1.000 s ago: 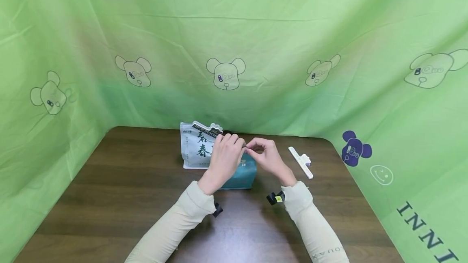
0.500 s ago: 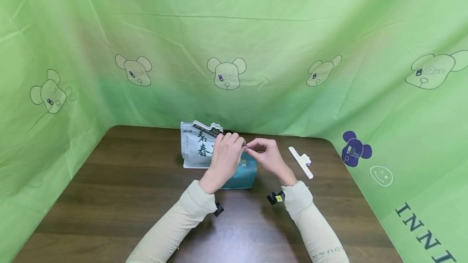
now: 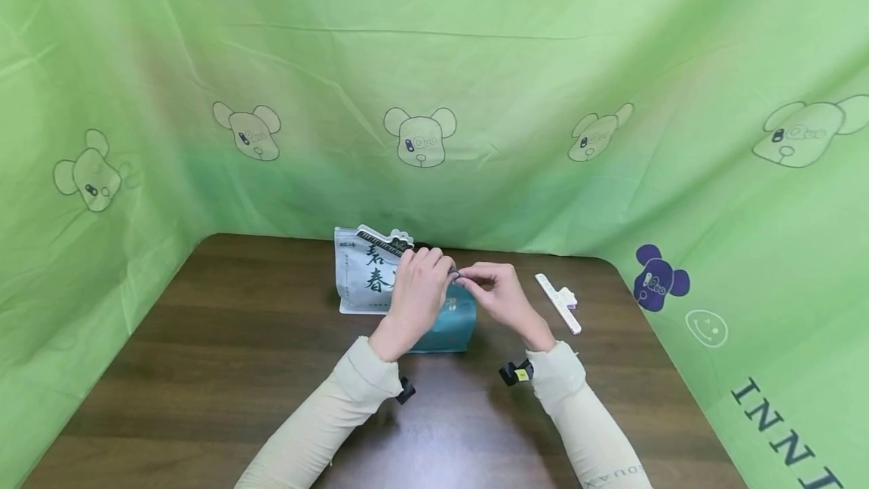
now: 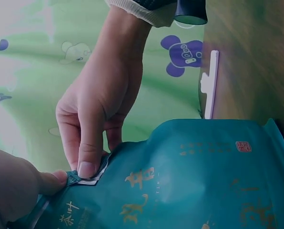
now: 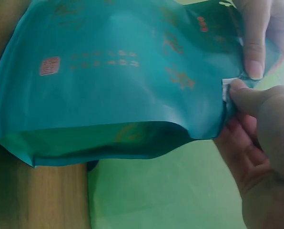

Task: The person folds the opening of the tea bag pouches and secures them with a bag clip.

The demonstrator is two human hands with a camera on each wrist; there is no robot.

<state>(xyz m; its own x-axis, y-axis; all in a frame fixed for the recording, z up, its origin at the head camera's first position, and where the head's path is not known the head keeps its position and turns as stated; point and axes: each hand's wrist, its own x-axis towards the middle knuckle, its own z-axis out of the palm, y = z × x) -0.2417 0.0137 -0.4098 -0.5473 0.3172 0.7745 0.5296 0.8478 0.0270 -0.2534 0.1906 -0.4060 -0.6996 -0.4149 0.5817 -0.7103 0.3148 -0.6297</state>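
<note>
A teal tea bag (image 4: 180, 157) with gold lettering stands on the table, partly hidden behind my left hand in the head view. My left hand (image 3: 419, 289) grips the bag's top edge, thumb on the front face. Close beside it, my right hand (image 3: 501, 296) pinches the right part of that top edge between thumb and fingers. A small folded strip (image 4: 89, 181) of the edge, pale on one side, shows under the right thumb in the left wrist view. The two thumbs (image 5: 254, 69) almost meet there.
Behind to the left stands a light blue tea bag (image 3: 360, 274) with a black-and-white clip (image 3: 383, 240) across its top. A white sealing clip (image 3: 559, 302) lies on the brown table (image 3: 237, 368) to the right. Green printed cloth (image 3: 421, 59) hangs around the table.
My right hand has shifted slightly down, its fingers still pinching the bag's top edge. The left hand and both bags have stayed in place.
</note>
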